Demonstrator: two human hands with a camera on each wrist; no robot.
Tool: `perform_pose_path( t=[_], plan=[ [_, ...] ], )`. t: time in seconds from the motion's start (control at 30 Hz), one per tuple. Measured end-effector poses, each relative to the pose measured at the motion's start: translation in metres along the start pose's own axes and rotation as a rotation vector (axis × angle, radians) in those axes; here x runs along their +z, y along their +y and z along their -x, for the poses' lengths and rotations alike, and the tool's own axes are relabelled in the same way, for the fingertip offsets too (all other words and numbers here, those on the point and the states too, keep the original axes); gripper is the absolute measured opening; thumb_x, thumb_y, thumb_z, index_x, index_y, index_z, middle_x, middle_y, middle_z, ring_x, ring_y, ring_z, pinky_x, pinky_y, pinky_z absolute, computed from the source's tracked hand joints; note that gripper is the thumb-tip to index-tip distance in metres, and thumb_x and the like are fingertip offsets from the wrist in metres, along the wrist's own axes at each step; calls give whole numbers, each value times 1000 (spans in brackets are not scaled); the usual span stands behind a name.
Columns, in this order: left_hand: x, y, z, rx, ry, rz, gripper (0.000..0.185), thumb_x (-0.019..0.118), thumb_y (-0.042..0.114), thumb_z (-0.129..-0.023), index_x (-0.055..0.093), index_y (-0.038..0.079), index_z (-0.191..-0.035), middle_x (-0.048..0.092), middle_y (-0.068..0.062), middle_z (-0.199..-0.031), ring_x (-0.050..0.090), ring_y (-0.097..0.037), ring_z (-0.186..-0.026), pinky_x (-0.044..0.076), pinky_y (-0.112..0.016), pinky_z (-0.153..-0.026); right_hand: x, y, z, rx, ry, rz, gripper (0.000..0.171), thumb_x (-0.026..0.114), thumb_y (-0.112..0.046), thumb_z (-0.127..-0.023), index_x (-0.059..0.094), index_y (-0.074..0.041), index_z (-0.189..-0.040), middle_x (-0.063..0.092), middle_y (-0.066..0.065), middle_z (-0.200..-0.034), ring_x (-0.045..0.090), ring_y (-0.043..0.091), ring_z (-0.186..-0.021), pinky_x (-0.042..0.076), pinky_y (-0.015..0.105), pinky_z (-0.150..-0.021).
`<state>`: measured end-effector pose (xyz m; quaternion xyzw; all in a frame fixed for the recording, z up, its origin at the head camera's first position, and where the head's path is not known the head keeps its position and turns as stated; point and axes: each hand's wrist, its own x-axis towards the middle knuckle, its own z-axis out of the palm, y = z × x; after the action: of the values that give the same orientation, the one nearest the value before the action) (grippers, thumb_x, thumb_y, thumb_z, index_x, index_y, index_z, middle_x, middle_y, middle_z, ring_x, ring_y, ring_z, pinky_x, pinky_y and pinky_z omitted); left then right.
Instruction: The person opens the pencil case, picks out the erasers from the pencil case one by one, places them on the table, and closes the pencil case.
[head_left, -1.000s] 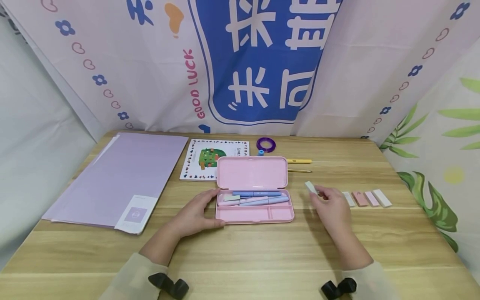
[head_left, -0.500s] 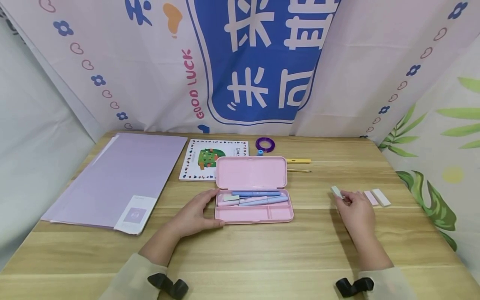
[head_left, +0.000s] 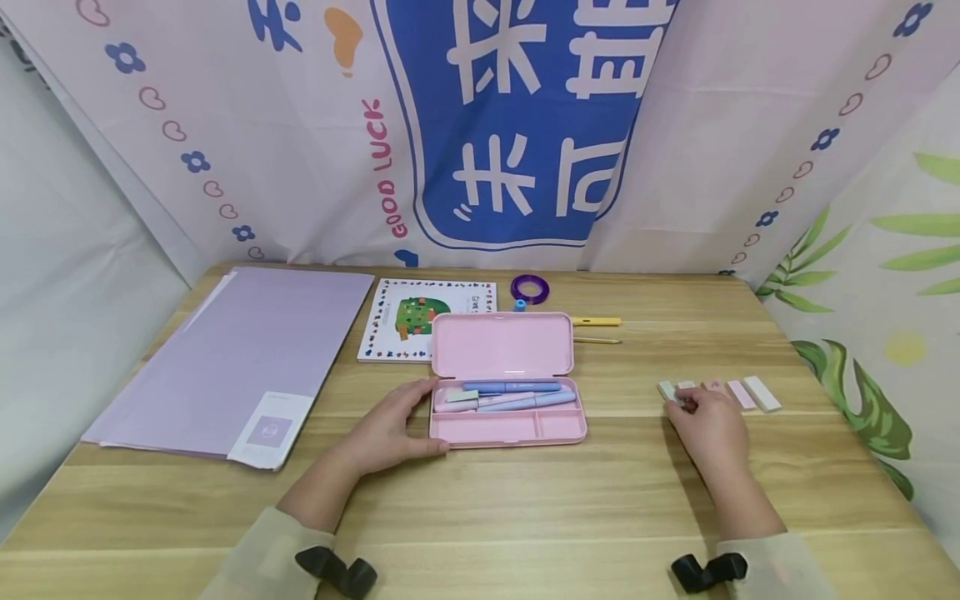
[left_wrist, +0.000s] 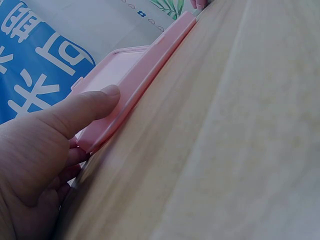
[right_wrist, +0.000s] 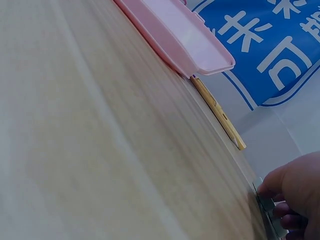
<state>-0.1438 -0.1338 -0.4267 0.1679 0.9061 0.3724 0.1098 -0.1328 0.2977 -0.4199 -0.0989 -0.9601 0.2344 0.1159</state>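
My left hand [head_left: 387, 427] grips the left end of an open pink pencil case [head_left: 486, 428], its thumb along the front edge, as the left wrist view shows too. Blue and pink pens [head_left: 517, 387] and a small pale green block [head_left: 462, 396] lie in the back compartment; the front ones hold nothing. Over at the right, my right hand [head_left: 711, 423] pinches a pale green eraser [head_left: 666, 389] low at the table, at the left end of a row of similar blocks. The hand partly covers the neighbouring pieces; a lilac one [head_left: 741, 394] and a white one [head_left: 762, 393] show fully.
Behind the case lie a booklet [head_left: 390, 321], a purple tape ring [head_left: 529, 289], a yellow pen [head_left: 597, 322] and a pencil [head_left: 598, 340]. A large lilac folder [head_left: 247, 358] covers the table's left side. Printed cloth hangs along the back edge.
My right hand has carried the pale green eraser rightward and then lowered it to the left end of the row. The left hand has stayed at the pencil case.
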Motion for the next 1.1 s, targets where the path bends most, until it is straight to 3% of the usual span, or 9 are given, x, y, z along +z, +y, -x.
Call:
perform_pose_path(
  t=[0.07, 0.2, 0.33, 0.4, 0.57, 0.83, 1.1],
  plan=[
    [0, 0, 0, -2, -1, 3, 98, 82, 48, -75, 34, 13, -153, 35, -17, -157, 30, -40, -146, 28, -59, -118, 0, 0, 0, -2, -3, 5, 30, 65, -17, -89, 70, 7, -106, 70, 26, -106, 53, 45, -120, 45, 56, -98],
    [-1, 1, 0, 0, -1, 4, 98, 82, 48, -75, 34, 13, -153, 35, -17, -157, 30, -40, -146, 28, -59, -118, 0, -1, 1, -4, 13, 8, 32, 64, -21, -91, 70, 6, -108, 68, 22, -94, 57, 41, -107, 46, 53, -91],
    [-1, 1, 0, 6, 0, 6, 98, 82, 48, -75, 34, 13, -152, 35, -18, -157, 30, -40, -146, 28, -59, -118, 0, -9, 1, -14, 30, -41, 37, 61, -27, -94, 69, 4, -113, 67, 20, -95, 58, 40, -106, 37, 53, -109],
    [-2, 2, 0, 6, 0, 9, 98, 82, 48, -75, 34, 13, -152, 35, -17, -157, 30, -39, -146, 28, -58, -118, 2, -17, 1, -31, 21, -77, 40, 59, -31, -96, 68, 2, -116, 68, 21, -101, 59, 39, -107, 36, 54, -110],
    [-2, 2, 0, 7, -1, 11, 97, 82, 48, -75, 34, 13, -152, 35, -17, -157, 30, -39, -146, 28, -58, -118, 14, -41, 0, -89, -50, -168, 41, 62, -34, -95, 68, -2, -120, 66, 20, -112, 59, 33, -104, 48, 50, -93],
    [-2, 3, 1, 14, 3, 9, 96, 82, 46, -75, 35, 12, -152, 36, -17, -156, 31, -39, -145, 28, -58, -118, 41, -86, 3, -217, -93, -258, 33, 71, -27, -89, 72, -5, -113, 68, 16, -105, 61, 31, -101, 50, 48, -91],
    [-1, 2, 1, 4, -1, 7, 96, 82, 46, -75, 35, 12, -152, 35, -18, -156, 31, -41, -145, 28, -59, -117, 66, -138, 12, -354, -166, -282, 28, 73, -26, -87, 74, -8, -109, 72, 8, -104, 64, 26, -104, 52, 44, -94]
  ],
)
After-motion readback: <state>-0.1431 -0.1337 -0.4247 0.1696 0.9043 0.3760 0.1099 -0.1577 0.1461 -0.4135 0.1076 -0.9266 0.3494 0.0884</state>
